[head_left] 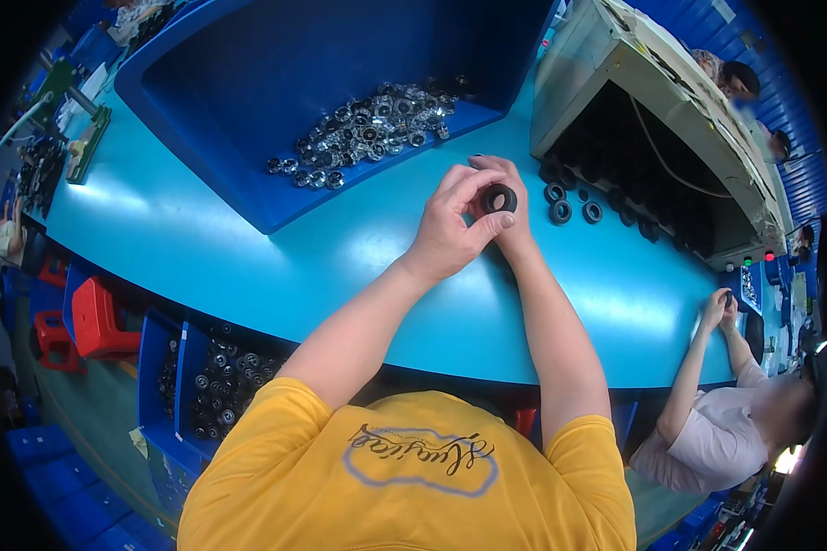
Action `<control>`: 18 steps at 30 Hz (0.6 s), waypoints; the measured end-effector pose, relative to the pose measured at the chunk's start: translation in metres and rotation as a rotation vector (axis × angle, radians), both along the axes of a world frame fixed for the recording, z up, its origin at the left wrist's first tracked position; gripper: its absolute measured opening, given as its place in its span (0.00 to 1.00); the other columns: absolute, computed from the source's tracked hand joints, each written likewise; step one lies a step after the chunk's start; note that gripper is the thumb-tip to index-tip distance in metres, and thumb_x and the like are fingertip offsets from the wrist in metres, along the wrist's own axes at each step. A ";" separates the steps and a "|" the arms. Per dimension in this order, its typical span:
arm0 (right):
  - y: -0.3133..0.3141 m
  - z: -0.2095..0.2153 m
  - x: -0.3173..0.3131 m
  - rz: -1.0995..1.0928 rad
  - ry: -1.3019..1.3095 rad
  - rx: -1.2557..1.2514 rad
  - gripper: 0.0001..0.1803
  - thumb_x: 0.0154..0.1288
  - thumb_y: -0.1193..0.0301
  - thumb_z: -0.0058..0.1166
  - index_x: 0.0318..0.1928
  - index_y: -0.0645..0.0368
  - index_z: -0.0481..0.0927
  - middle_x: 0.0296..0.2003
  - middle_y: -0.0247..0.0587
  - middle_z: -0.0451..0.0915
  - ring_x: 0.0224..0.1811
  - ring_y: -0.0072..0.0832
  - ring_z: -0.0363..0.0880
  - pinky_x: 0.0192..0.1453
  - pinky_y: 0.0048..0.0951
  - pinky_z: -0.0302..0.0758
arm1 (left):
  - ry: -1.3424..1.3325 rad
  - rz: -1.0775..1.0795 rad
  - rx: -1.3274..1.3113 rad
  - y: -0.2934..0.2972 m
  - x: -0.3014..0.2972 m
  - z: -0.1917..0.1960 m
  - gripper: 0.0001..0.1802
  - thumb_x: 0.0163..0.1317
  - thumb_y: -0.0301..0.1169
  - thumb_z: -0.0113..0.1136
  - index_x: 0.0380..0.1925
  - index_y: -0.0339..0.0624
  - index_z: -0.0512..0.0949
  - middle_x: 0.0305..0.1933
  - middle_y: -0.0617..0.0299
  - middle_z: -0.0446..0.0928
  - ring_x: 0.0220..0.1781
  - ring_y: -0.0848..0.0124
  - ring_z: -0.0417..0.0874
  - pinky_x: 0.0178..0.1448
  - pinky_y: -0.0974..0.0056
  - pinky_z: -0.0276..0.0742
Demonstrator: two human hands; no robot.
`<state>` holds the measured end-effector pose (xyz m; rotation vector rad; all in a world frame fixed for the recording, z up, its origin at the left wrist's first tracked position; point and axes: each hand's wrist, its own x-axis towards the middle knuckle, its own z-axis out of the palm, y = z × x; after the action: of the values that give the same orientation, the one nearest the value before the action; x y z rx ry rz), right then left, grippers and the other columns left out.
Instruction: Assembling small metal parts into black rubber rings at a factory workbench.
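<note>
Both hands, left hand point(450, 225) and right hand point(505, 197), pinch one black ring point(500, 198) closed between fingers; more black rings point(570, 207) wait at three o'clock, shiny metal parts point(363, 129) at ten o'clock in the blue bin point(248, 197).

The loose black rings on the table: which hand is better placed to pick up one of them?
Probably the right hand. The loose black rings lie just to its right on the table, and the left hand is farther away. Both hands now hold one black ring together.
</note>
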<state>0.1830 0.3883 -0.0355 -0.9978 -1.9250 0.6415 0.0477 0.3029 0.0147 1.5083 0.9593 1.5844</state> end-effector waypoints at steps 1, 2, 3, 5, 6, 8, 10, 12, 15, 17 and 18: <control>-0.004 0.005 0.004 -0.023 -0.028 0.027 0.19 0.67 0.74 0.58 0.58 0.62 0.82 0.54 0.41 0.80 0.51 0.29 0.82 0.52 0.26 0.80 | 0.028 0.019 0.000 0.000 0.001 -0.001 0.26 0.61 0.32 0.75 0.58 0.36 0.79 0.49 0.63 0.73 0.44 0.75 0.78 0.49 0.69 0.79; -0.006 0.009 0.007 -0.046 -0.057 0.054 0.19 0.66 0.74 0.58 0.58 0.62 0.82 0.51 0.40 0.82 0.49 0.29 0.83 0.52 0.25 0.80 | 0.056 0.038 0.001 0.000 0.001 -0.002 0.25 0.60 0.32 0.75 0.57 0.37 0.80 0.49 0.63 0.73 0.43 0.76 0.78 0.48 0.70 0.80; -0.007 0.011 0.009 -0.048 0.039 -0.129 0.19 0.67 0.74 0.59 0.58 0.62 0.82 0.48 0.39 0.83 0.47 0.28 0.83 0.50 0.24 0.80 | 0.084 0.058 0.001 0.000 0.002 -0.003 0.25 0.59 0.32 0.76 0.55 0.38 0.80 0.49 0.62 0.73 0.42 0.76 0.78 0.47 0.70 0.80; -0.008 0.016 0.012 -0.052 0.238 -0.493 0.18 0.68 0.74 0.59 0.58 0.63 0.82 0.43 0.37 0.84 0.42 0.25 0.83 0.48 0.23 0.80 | 0.092 0.084 -0.018 0.001 0.003 -0.005 0.25 0.57 0.32 0.78 0.53 0.38 0.81 0.47 0.63 0.73 0.39 0.77 0.78 0.44 0.71 0.79; -0.009 0.019 0.013 -0.050 0.328 -0.563 0.18 0.69 0.73 0.59 0.58 0.64 0.82 0.42 0.37 0.84 0.40 0.24 0.82 0.46 0.22 0.80 | 0.096 0.098 -0.028 0.002 0.003 -0.006 0.24 0.56 0.32 0.79 0.52 0.38 0.82 0.47 0.63 0.74 0.38 0.77 0.78 0.42 0.71 0.79; -0.015 0.029 0.014 -0.046 0.507 -0.706 0.17 0.72 0.72 0.59 0.58 0.66 0.81 0.39 0.36 0.83 0.36 0.21 0.81 0.44 0.21 0.80 | 0.110 0.140 -0.033 0.001 0.005 -0.004 0.25 0.54 0.32 0.80 0.51 0.38 0.82 0.45 0.63 0.74 0.37 0.78 0.77 0.40 0.71 0.79; -0.018 0.031 0.020 0.055 0.685 -0.859 0.19 0.75 0.70 0.58 0.61 0.66 0.79 0.43 0.37 0.83 0.40 0.21 0.81 0.46 0.25 0.82 | 0.139 0.179 -0.028 0.001 0.006 -0.004 0.25 0.52 0.31 0.81 0.50 0.39 0.83 0.45 0.64 0.74 0.36 0.78 0.77 0.38 0.72 0.78; -0.023 0.033 0.021 0.133 0.827 -0.971 0.18 0.76 0.70 0.56 0.61 0.66 0.79 0.48 0.40 0.84 0.48 0.26 0.84 0.51 0.29 0.82 | 0.181 0.216 -0.012 0.001 0.006 -0.004 0.26 0.50 0.30 0.82 0.49 0.39 0.83 0.45 0.64 0.74 0.35 0.78 0.77 0.37 0.72 0.78; -0.037 0.043 0.015 0.124 0.889 -1.032 0.19 0.78 0.69 0.52 0.62 0.66 0.77 0.50 0.42 0.84 0.50 0.29 0.84 0.55 0.31 0.83 | 0.244 0.257 -0.047 0.000 0.006 -0.002 0.26 0.49 0.29 0.82 0.49 0.40 0.83 0.44 0.64 0.74 0.35 0.78 0.77 0.38 0.72 0.78; -0.040 0.041 0.017 0.200 0.888 -1.047 0.19 0.79 0.67 0.51 0.62 0.65 0.78 0.51 0.43 0.84 0.52 0.30 0.84 0.58 0.33 0.82 | 0.251 0.271 -0.063 0.001 0.006 -0.002 0.25 0.48 0.29 0.82 0.48 0.40 0.83 0.44 0.64 0.74 0.35 0.78 0.77 0.37 0.72 0.78; -0.041 0.040 0.018 0.238 0.887 -1.055 0.19 0.79 0.67 0.50 0.62 0.65 0.78 0.51 0.44 0.83 0.52 0.31 0.84 0.59 0.34 0.82 | 0.254 0.279 -0.072 0.001 0.006 -0.003 0.25 0.48 0.29 0.82 0.47 0.40 0.83 0.44 0.64 0.74 0.35 0.78 0.77 0.37 0.72 0.78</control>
<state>0.2009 0.3477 0.0042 -0.8109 -0.8395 1.9562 0.0539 0.3039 0.0118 1.6054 1.4069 1.5499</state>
